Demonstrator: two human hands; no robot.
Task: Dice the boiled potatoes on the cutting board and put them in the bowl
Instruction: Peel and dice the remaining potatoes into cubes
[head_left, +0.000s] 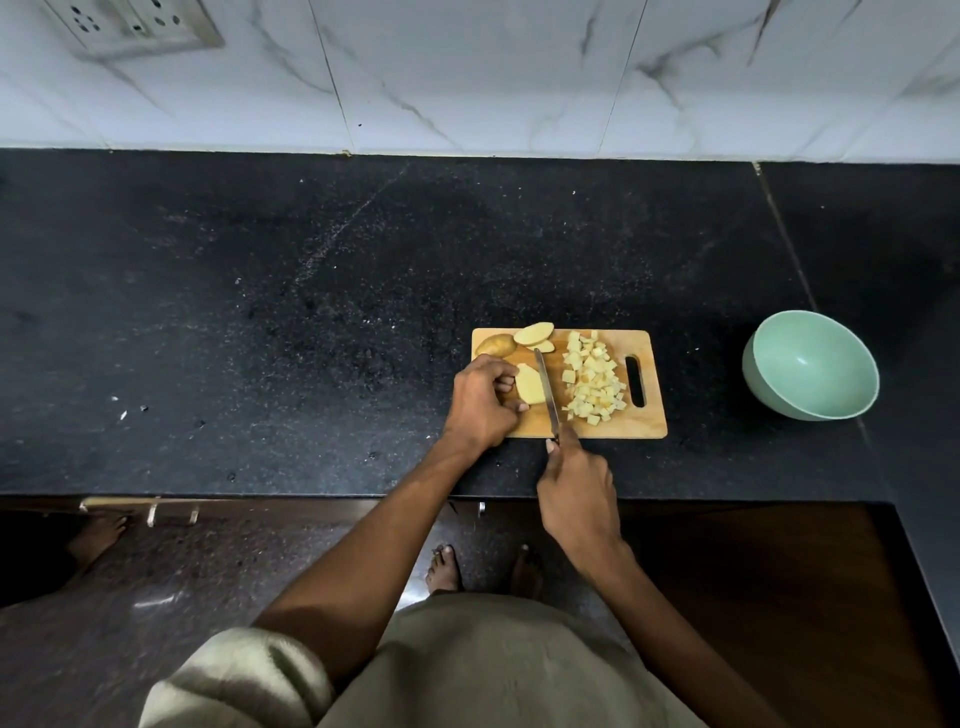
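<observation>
A wooden cutting board (613, 423) lies on the black counter. My left hand (480, 402) holds a pale potato slab (530, 385) flat on the board's left part. My right hand (576, 491) grips a knife (546, 392) whose blade lies along the slab's right edge. A pile of diced potato (592, 382) sits on the board's right half. At the board's far left lie an unpeeled potato piece (495, 345) and two slices (534, 334). A mint-green bowl (810, 364) stands to the right of the board with nothing visible inside.
The black stone counter (311, 312) stretches wide to the left and behind the board. A white marble-tiled wall (467, 73) with a socket plate (130, 26) backs it. The counter's front edge runs just below my hands. Bare feet show on the floor below.
</observation>
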